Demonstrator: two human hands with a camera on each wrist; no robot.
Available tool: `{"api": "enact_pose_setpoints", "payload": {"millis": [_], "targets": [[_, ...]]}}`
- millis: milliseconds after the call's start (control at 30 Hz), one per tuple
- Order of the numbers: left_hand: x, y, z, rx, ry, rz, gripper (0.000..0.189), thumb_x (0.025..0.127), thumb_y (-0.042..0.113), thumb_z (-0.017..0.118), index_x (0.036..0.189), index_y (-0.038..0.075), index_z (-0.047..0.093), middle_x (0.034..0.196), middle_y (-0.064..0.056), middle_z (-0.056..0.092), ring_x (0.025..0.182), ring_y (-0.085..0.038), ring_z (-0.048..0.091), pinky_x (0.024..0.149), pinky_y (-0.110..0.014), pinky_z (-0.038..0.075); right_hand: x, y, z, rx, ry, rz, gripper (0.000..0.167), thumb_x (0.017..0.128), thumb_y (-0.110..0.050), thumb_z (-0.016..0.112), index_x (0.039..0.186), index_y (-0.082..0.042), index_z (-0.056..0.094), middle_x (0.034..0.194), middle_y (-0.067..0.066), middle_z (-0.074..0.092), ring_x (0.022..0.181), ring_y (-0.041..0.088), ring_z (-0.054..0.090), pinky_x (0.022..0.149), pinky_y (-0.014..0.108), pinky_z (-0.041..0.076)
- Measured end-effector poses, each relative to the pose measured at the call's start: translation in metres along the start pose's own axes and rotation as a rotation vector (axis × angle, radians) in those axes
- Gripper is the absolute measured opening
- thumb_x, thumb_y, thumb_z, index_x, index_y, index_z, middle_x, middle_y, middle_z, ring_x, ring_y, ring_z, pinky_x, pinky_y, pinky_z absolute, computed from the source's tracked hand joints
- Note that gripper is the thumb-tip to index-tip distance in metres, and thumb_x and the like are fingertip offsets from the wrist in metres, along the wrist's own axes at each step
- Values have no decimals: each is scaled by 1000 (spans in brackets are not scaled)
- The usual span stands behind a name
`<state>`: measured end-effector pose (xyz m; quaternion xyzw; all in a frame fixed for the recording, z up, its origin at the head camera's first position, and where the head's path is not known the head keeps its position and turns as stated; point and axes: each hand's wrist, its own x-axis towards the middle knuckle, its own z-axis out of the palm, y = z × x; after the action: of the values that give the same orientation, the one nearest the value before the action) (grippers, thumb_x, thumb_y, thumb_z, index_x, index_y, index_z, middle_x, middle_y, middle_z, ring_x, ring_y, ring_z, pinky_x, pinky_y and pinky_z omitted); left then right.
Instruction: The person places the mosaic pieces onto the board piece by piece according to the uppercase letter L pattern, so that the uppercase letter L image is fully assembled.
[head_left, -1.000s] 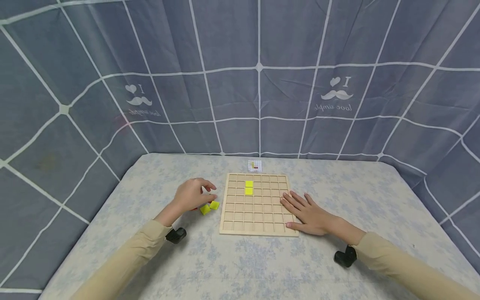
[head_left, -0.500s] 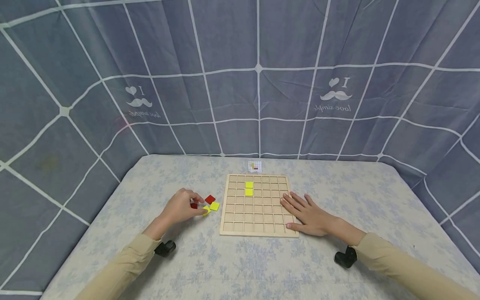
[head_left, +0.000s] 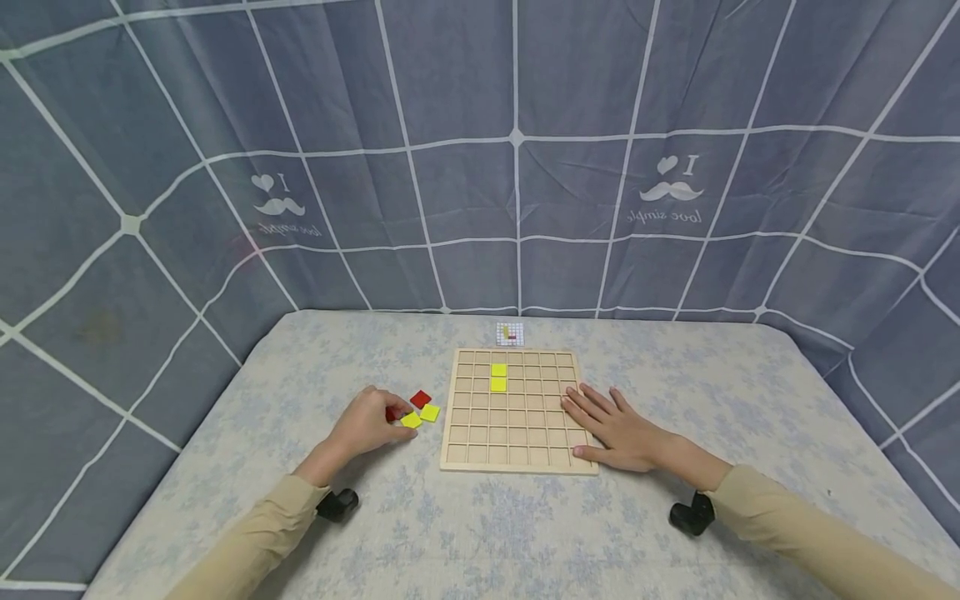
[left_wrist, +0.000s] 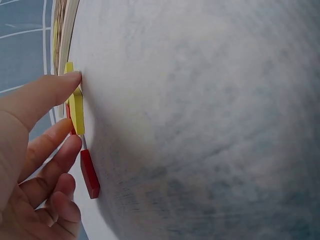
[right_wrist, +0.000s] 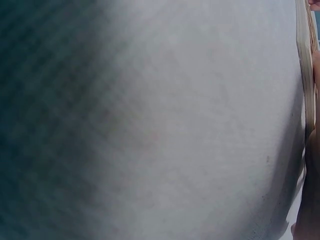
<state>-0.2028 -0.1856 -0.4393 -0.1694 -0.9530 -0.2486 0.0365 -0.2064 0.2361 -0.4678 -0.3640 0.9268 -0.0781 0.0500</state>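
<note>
My left hand (head_left: 367,422) is left of the wooden grid board (head_left: 517,468), its thumb and index finger pinching a small yellow square tile (head_left: 411,421) at its edges. In the left wrist view that yellow tile (left_wrist: 76,112) stands between the thumb tip and index fingertip, close over the cloth. Beside it lie another yellow tile (head_left: 430,412) and a red tile (head_left: 420,400). A second red tile (left_wrist: 90,174) sits below the fingertips, partly hidden by them in the head view. My right hand (head_left: 622,433) lies flat with spread fingers on the board's right edge.
Two yellow tiles (head_left: 498,377) sit in adjoining cells of the board's upper left part. Behind the board lies a small printed grid card (head_left: 510,334) with yellow and red marks. A patterned cloth (head_left: 495,533) covers the table, and a grey-blue curtain (head_left: 465,192) surrounds it.
My left hand has moved back left from the board's edge, down to the tiles, and now pinches a yellow one. The right hand stays where it was.
</note>
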Motion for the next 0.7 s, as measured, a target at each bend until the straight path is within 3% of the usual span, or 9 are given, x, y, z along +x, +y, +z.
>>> {"api": "enact_pose_setpoints", "payload": {"millis": [200,433,700], "targets": [[2,2,-1,-59,-57,-97,28,71,19,85,92,4,75,71,2,62,60,-9,46,56,-22,37,0,0,0,8,1,-8,76,97,-51,46,155,-13,16,162,11,11,149,36,8,111,68,6],[6,7,-4,-41,-106,-174,26,71,18,85,89,3,75,68,2,60,61,-10,47,58,-24,39,-1,-2,-3,10,2,-8,76,97,-50,47,155,-12,17,162,12,12,148,38,9,111,69,7],[7,7,-4,-29,-116,-128,22,72,17,83,87,3,75,68,3,62,60,-8,49,57,-22,40,-1,-2,-2,6,0,-4,76,97,-50,47,155,-12,17,162,12,12,148,37,9,111,69,7]]}}
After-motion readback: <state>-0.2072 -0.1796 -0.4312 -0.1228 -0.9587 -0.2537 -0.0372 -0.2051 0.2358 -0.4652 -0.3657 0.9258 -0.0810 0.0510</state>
